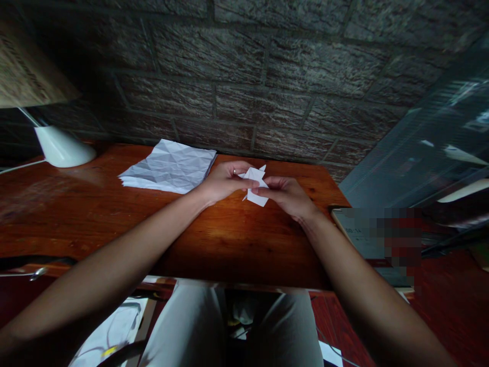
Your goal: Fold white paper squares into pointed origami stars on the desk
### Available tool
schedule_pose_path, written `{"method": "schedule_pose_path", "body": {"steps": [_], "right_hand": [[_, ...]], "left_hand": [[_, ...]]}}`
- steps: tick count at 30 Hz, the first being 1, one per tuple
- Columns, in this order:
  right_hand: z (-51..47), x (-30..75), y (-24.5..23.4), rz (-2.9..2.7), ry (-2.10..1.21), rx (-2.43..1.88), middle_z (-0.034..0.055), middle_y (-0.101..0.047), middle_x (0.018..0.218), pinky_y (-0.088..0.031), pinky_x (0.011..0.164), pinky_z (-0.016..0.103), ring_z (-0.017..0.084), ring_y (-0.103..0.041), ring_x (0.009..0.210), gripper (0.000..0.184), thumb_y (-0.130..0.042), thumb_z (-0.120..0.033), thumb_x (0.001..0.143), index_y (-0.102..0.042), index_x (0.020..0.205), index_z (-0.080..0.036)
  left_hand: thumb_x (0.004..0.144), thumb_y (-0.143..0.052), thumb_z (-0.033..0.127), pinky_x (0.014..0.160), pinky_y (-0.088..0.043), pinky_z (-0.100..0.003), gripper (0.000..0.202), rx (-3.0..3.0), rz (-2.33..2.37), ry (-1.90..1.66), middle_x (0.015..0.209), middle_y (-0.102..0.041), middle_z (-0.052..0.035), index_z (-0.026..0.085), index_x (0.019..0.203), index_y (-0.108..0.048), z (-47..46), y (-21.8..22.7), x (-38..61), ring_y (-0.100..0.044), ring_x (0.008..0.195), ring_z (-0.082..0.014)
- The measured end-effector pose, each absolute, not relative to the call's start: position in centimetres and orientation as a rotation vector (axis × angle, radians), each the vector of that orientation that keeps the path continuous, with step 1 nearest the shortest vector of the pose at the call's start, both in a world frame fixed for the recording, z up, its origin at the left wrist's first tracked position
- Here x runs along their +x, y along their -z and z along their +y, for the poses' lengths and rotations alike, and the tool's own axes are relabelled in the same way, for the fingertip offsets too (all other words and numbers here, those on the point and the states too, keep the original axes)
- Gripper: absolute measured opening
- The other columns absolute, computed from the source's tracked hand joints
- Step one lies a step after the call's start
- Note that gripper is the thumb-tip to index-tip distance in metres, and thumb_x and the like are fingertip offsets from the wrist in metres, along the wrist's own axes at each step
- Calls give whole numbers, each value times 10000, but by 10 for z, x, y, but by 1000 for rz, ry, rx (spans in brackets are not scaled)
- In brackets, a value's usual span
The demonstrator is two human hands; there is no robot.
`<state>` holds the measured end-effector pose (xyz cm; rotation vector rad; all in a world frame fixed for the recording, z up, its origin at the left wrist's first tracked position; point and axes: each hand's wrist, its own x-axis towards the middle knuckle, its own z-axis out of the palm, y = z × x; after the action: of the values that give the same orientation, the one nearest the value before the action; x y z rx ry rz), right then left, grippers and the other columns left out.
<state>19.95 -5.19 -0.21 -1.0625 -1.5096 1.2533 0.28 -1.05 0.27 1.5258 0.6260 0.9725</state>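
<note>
A small folded white paper piece (255, 186) with pointed flaps is held just above the wooden desk (95, 214) near its far edge. My left hand (223, 181) pinches its left side, fingers closed on the paper. My right hand (286, 194) pinches its right and lower side, fingers also closed on it. Both forearms reach in from the bottom of the view.
A stack of creased white paper sheets (170, 166) lies to the left of my hands. A white lamp base (63, 147) stands at the far left. A brick wall (244, 76) backs the desk. A book or pad (359, 232) lies at the right edge.
</note>
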Motion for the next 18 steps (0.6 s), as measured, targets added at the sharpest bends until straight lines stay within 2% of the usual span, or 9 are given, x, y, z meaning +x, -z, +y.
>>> {"method": "schedule_pose_path", "body": {"steps": [3, 8, 15, 18], "right_hand": [[-53, 199, 0, -1499, -1277, -1053, 7, -773, 840, -480, 808, 306, 144, -634, 770, 344, -935, -451, 661, -808, 839, -186], [-53, 199, -1, -1480, -1280, -1069, -7, -754, 773, -469, 751, 297, 132, -609, 714, 347, -945, -469, 637, -791, 776, -190], [-52, 202, -1, -1451, -1345, -1036, -6, -765, 797, -480, 779, 295, 123, -626, 723, 315, -952, -424, 639, -815, 808, -196], [-52, 202, -1, -1405, -1365, -1039, 10, -786, 834, -499, 805, 303, 140, -653, 760, 334, -939, -450, 654, -831, 851, -203]], "left_hand": [[670, -896, 272, 803, -536, -297, 277, 1504, 641, -998, 885, -776, -31, 150, 878, -760, -12, -3, 3, -695, 816, -153], [692, -889, 260, 821, -537, -304, 275, 1469, 606, -977, 895, -774, -35, 147, 905, -756, -10, 0, 4, -701, 823, -150], [665, -914, 198, 908, -538, -333, 435, 1462, 569, -988, 992, -794, -56, 142, 1068, -762, -4, 3, 2, -719, 904, -170], [658, -926, 205, 911, -547, -336, 471, 1449, 592, -1042, 966, -796, -44, 141, 1093, -754, -3, 3, 1, -723, 887, -168]]}}
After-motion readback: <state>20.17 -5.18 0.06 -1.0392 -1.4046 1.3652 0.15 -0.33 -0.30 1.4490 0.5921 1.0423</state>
